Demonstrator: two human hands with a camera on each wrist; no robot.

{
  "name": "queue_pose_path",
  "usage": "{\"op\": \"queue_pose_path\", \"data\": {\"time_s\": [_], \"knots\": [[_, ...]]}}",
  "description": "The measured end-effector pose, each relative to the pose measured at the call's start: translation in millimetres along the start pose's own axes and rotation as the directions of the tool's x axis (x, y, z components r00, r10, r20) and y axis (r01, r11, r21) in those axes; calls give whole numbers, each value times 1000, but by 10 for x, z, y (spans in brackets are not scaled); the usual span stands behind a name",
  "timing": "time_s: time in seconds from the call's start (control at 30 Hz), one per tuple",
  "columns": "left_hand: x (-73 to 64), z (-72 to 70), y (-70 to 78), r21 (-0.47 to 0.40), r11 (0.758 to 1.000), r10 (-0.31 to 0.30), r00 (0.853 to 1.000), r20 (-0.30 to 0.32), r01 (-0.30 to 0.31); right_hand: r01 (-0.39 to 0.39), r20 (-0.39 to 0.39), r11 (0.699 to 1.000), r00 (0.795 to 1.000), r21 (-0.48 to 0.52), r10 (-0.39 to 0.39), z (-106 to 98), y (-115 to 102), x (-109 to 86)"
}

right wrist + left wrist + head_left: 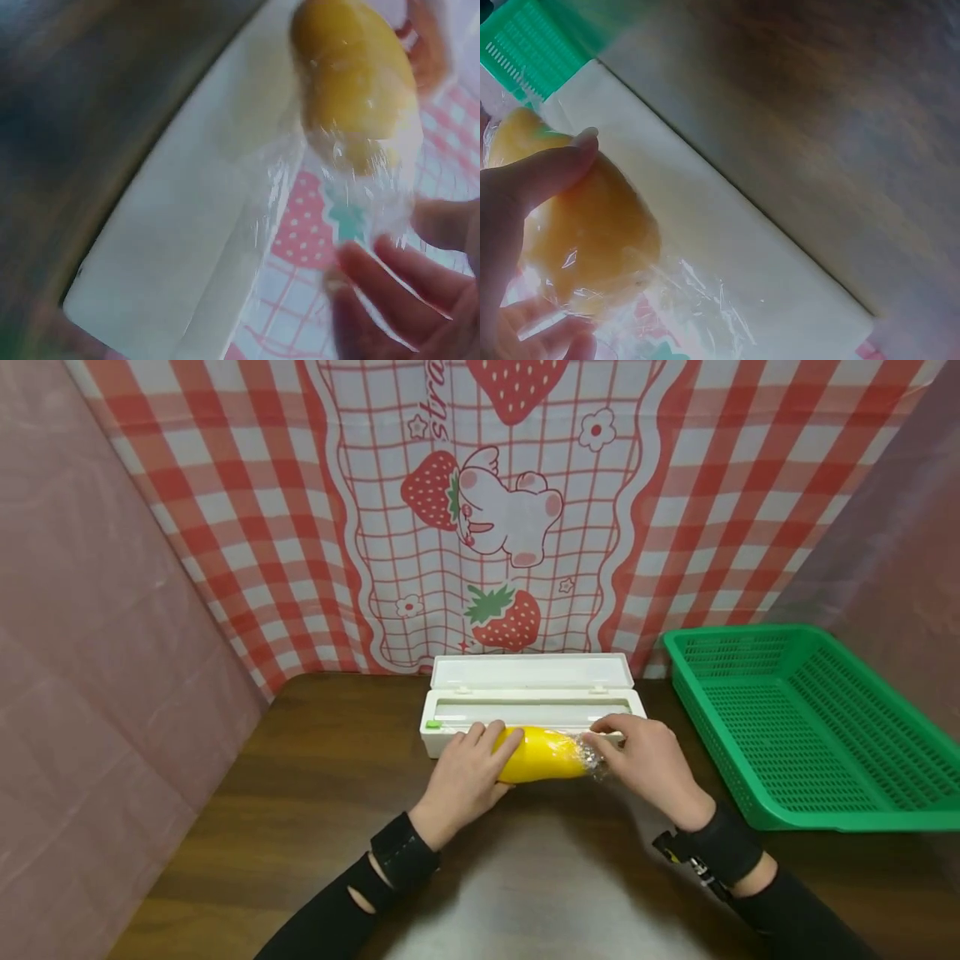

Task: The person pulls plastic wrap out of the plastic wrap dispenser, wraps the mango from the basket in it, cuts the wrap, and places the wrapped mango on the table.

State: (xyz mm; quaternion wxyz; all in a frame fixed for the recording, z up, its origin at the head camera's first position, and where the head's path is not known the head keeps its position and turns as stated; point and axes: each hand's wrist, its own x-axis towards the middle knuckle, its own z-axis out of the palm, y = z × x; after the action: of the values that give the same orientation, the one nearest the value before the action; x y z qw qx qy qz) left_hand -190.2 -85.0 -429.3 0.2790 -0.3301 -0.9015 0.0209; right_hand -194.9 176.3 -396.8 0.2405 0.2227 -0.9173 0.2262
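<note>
A smooth, elongated yellow fruit (542, 755) is wrapped in clear cling film and held up in front of a white film dispenser (525, 697). My left hand (467, 772) grips its left end, with the thumb (568, 161) lying across the fruit in the left wrist view. At the right end, the gathered cling film (591, 755) is pinched by the fingers of my right hand (648, 764). Loose film stretches from the fruit to those fingers in the right wrist view. The dispenser's lid (532, 672) is raised, and a green slider (433, 724) sits at its left end.
A green plastic basket (731, 777) stands on the right of the brown wooden table (322, 760). Behind the dispenser hangs a red-and-white checked strawberry cloth (292, 527). Pink cloth (112, 652) covers the left side.
</note>
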Motion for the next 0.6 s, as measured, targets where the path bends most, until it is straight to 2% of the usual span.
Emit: {"op": "queue_pose_path", "data": {"time_s": [0.07, 0.17, 0.23, 0.27, 0.33, 0.43, 0.6], "knots": [[-3, -4, 1, -5, 1000, -2, 1000, -2, 2, 109, -53, 994, 993, -9, -110, 19, -28, -13], [-1, 2, 8, -23, 1000, 5, 1000, -7, -5, 294, -98, 955, 950, -33, -296, 95, -110, -44], [4, 4, 14, -31, 999, 6, 1000, -14, -7, 382, -61, 923, 921, -50, -384, 160, -164, -71], [6, 5, 17, -37, 999, 6, 1000, -18, -7, 404, -30, 912, 913, -62, -407, 191, -183, -86], [9, 9, 21, -49, 999, 4, 1000, -20, -5, 417, 39, 903, 909, -99, -415, 242, -202, -119], [11, 16, 24, -68, 998, 3, 1000, -19, -4, 394, 101, 905, 919, -159, -382, 299, -181, -169], [12, 16, 28, -96, 994, -56, 998, -38, 52, 368, 83, 912, 930, -179, -359, 360, -117, -194]]}}
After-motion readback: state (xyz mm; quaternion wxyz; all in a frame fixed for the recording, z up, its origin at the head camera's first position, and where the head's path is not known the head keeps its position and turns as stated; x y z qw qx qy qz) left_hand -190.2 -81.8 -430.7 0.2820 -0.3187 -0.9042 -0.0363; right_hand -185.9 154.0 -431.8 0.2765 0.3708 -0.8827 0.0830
